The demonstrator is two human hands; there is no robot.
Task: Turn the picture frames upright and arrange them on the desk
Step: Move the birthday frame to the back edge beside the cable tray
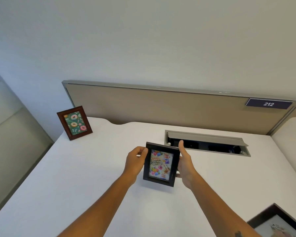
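Note:
A black picture frame (161, 164) with a "Happy Birthday" balloon print stands upright near the middle of the white desk (75, 177), tilted slightly. My left hand (135, 161) grips its left edge. My right hand (184, 163) holds its right edge, fingers reaching behind it. A brown wooden frame (74, 122) with a doughnut print stands upright at the desk's far left corner. A third dark frame (278, 221) lies flat at the near right corner, partly cut off by the view's edge.
An open cable tray (207, 142) with a raised grey lid is sunk into the desk just behind the black frame. A beige partition panel (161, 106) runs along the back, with a "212" label (269, 104) at its right end.

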